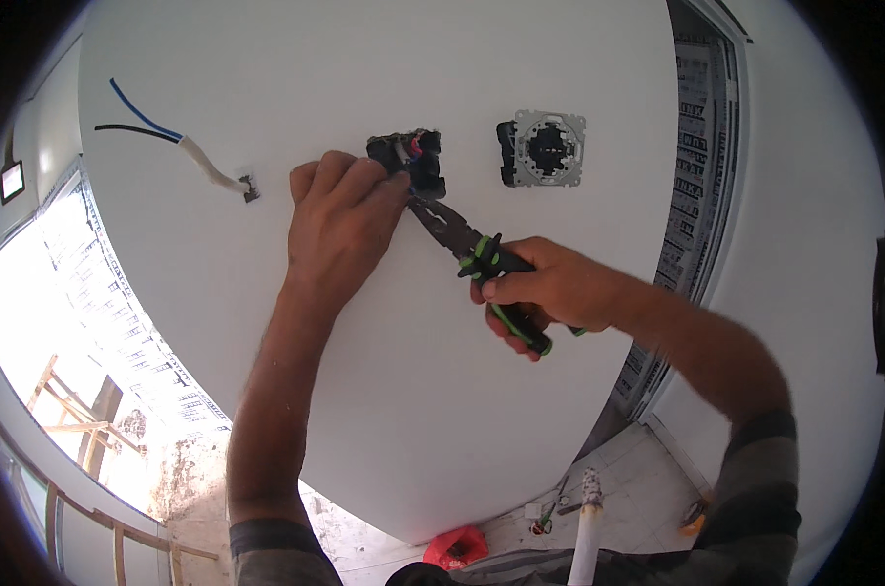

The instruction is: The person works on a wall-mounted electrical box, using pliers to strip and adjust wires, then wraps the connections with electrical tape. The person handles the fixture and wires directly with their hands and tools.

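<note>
A black wall box [425, 174] sits recessed in the white wall, with wires, one of them red, showing inside. My left hand [343, 217] is at its lower left edge, fingers curled together; what they pinch is hidden. My right hand [552, 291] grips combination pliers [482, 256] with black and green handles. Their jaws point up and left to the box's lower edge, close to my left fingertips. Whether the jaws clamp a wire is too small to tell. Right of the box, a socket insert [550, 148] with a grey metal frame is on the wall beside a black box part.
At left, a white cable [208, 166] with blue and black wires sticks out of a small hole. A door frame [692, 186] with printed film stands at right. Below lie a red bag [454, 547] and tools on the floor; a cigarette [586, 527] juts into the lower edge.
</note>
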Demonstrator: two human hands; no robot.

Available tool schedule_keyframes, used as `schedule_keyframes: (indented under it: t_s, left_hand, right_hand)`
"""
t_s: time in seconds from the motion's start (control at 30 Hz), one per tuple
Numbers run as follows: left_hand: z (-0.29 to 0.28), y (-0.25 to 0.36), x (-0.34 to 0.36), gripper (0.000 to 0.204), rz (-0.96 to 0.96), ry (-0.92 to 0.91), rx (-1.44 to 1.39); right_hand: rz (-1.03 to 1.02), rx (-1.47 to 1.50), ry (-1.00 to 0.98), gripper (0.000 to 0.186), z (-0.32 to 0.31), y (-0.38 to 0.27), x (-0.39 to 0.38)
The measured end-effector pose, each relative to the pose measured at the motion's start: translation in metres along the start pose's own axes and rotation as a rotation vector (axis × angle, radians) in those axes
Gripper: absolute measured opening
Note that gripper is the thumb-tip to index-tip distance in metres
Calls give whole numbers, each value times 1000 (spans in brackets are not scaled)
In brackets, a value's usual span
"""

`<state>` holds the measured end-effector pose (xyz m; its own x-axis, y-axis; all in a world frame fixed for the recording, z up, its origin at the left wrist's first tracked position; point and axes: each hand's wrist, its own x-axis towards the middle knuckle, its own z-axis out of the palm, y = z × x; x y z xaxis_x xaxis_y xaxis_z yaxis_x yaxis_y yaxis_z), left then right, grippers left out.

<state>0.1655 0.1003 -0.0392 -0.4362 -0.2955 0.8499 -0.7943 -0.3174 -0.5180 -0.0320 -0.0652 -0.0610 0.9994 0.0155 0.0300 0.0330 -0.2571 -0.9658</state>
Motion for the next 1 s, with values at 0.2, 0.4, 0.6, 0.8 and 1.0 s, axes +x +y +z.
schedule_keyframes:
  t_s: [0.2, 0.4, 0.6, 0.8, 1.0]
  left_hand:
    - [8, -2, -4, 20, 15, 42, 7]
    - [7, -2, 0, 31, 7, 4, -11]
    - [11, -4, -2, 32, 13, 24, 43]
    - [8, -1, -2, 29, -29, -19, 92]
    - [9, 6, 4, 23, -74, -50, 82]
  right_hand:
    - [-327, 871, -482, 27, 43, 75, 51]
    - [-757, 1352, -1136, 31, 91, 95, 109]
    - [-873, 1489, -1300, 35, 105, 92, 118]
    - [-525, 1212, -808, 51, 74, 97, 85]
    - [-406, 731, -583, 48, 39, 159, 7]
